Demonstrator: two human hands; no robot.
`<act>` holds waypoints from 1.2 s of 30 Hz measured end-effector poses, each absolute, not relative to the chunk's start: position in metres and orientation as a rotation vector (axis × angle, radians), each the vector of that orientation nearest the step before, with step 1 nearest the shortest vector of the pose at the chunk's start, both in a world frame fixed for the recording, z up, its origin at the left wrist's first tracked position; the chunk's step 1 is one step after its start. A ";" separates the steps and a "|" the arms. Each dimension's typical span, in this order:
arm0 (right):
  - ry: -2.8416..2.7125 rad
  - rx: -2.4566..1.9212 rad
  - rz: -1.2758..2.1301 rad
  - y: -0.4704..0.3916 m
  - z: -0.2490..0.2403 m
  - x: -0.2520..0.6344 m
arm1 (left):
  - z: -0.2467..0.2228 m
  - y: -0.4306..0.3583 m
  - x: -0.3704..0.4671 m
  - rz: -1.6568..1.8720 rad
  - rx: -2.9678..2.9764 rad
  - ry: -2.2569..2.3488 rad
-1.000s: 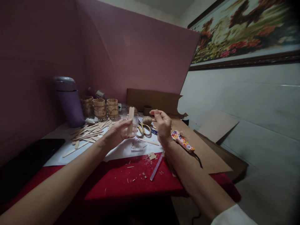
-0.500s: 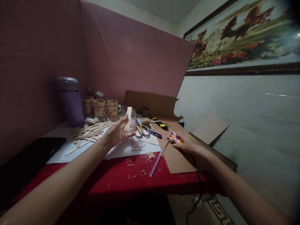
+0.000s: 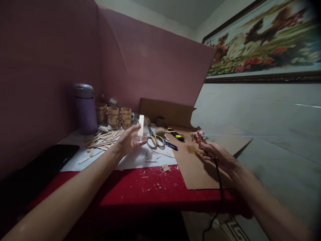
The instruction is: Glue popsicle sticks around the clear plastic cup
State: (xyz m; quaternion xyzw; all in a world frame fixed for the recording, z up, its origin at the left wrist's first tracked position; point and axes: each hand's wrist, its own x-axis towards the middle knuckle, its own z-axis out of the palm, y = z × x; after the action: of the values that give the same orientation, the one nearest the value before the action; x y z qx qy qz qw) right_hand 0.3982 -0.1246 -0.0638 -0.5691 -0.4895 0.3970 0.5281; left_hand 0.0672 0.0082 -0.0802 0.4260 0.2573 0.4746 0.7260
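My left hand (image 3: 130, 139) is wrapped round a clear plastic cup (image 3: 144, 138), held above the white paper. Two pale craft sticks (image 3: 141, 125) stand upright side by side against the cup's wall, near my thumb. In my right hand (image 3: 215, 154) is a flower-patterned hot glue gun (image 3: 200, 136), raised above the brown cardboard. A small red light glows on it and a black cord (image 3: 220, 180) trails down from it. Gold-handled scissors (image 3: 155, 141) and a blue cutter (image 3: 171, 145) lie between my hands.
Loose craft sticks (image 3: 102, 142) are piled at left, before several stick-covered cups (image 3: 112, 116) and a purple flask (image 3: 86, 113). A yellow-black utility knife (image 3: 176, 134) lies near a brown ball (image 3: 160, 132). Wood scraps litter the red cloth (image 3: 132, 192). A dark flat device (image 3: 60, 154) lies left.
My right hand has lifted the glue gun off the cardboard and turned it; its long glue stick no longer shows. My left hand keeps hold of the cup. The view has shifted slightly left.
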 end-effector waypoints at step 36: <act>-1.742 -1.316 1.140 -0.139 -0.043 0.278 | -0.080 -0.016 0.086 0.829 1.107 0.524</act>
State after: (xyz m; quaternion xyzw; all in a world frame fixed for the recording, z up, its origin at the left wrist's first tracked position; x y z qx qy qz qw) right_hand 0.2782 -0.1389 -0.0432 -0.5037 -0.6670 0.4364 0.3329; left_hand 0.0857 -0.0163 -0.0796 0.5044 0.2388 0.3779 0.7388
